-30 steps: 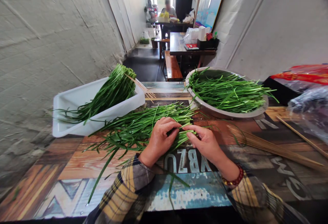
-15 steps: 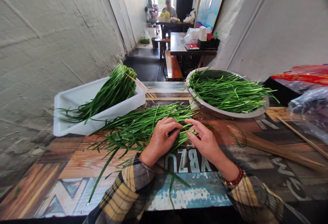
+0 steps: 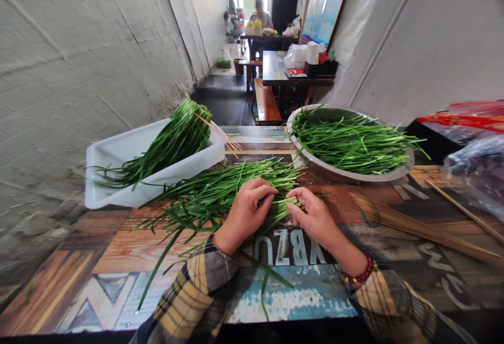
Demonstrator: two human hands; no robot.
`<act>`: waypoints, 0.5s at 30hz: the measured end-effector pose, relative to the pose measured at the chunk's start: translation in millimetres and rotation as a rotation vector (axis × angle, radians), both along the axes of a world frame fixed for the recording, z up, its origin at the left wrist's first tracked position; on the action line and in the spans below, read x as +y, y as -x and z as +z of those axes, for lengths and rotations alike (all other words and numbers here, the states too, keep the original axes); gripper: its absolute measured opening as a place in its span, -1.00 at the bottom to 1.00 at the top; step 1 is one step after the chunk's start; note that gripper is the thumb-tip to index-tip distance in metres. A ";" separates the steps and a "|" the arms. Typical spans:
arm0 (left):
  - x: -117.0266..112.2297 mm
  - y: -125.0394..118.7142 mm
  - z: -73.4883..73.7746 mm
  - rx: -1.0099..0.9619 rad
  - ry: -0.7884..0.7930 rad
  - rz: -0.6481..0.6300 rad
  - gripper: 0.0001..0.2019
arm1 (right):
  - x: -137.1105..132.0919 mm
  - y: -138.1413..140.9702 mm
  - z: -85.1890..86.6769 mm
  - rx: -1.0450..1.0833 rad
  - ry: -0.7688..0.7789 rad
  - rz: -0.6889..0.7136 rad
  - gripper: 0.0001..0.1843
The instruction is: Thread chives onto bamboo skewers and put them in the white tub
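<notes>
"What do you have under the hands, on your end?"

"A pile of long greens [image 3: 220, 189] lying across the printed table [image 3: 291, 296]; its pale ends point to the right; my left hand [image 3: 250, 210] is bent over the near side of it, thumb and forefinger curled toward each other; whether they pinch a stem or only rest there, I cannot tell."

"And the other one?"

"My right hand [image 3: 313, 215] faces it, the two a little apart; thumb and forefinger are pinching some pale stem ends [image 3: 297, 202]; a red beaded bracelet [image 3: 360, 273] circles that wrist; both cuffs are plaid."

"What stands around them?"

"Beyond the pile, to the left, a white tray [image 3: 189, 168] holding a slanted bundle of greens [image 3: 177, 139]; thin sticks [image 3: 226, 139] reach from the bundle out past the rim; to the right, a metal bowl [image 3: 338, 174] heaped with loose stalks [image 3: 354, 142], a few over its edge; nearer me on that side, a fan of skewers [image 3: 429, 231] lies flat; far back, a person [image 3: 262, 20] is behind another table."
</notes>
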State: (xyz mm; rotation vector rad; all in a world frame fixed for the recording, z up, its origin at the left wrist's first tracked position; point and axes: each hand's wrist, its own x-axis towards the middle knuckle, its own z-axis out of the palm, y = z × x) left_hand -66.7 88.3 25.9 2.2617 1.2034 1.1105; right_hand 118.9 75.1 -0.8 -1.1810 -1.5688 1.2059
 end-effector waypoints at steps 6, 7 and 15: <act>4.7 5.9 -4.2 0.095 -0.124 0.144 -0.83 | 0.5 0.6 -0.8 -0.037 0.030 -0.001 -0.73; 4.8 6.1 -4.6 0.148 -0.133 0.150 -0.82 | 0.4 0.6 -0.8 -0.038 0.035 -0.004 -0.73; 8.6 -3.0 -7.2 0.389 -0.183 0.106 -0.74 | -1.7 -0.2 9.2 -0.094 -0.019 0.015 -0.76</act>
